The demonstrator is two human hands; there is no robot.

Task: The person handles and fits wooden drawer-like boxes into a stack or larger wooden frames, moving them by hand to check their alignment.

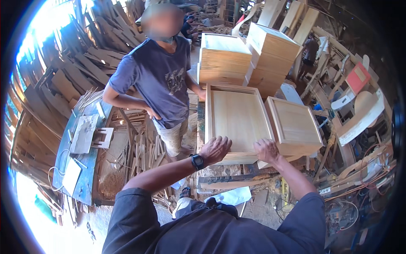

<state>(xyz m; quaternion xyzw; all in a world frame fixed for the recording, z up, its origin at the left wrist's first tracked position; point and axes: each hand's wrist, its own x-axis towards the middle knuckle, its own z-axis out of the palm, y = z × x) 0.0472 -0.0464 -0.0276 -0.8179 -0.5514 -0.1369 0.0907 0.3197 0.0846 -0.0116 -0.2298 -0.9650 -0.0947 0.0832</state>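
Observation:
Before me lies a pale wooden box (237, 116) with a raised frame around a flat, sunken panel. My left hand (216, 150), a dark watch on its wrist, is closed over the near left part of the frame. At the near right corner, my right hand (266, 150) also has its fingers curled onto the frame. The fingertips of both hands are partly hidden. Just right of this box, and close against it, stands a smaller framed wooden box (296, 120). A co-worker's hand (202, 95) rests at the far left corner of the large box.
A co-worker (158, 80) stands to the left of the boxes. Stacked wooden boxes (226, 57) rise behind. A blue-topped table (91, 163) holding sheets and sticks is at left. Planks lean along the walls, and a paper sheet (232, 195) lies below the boxes.

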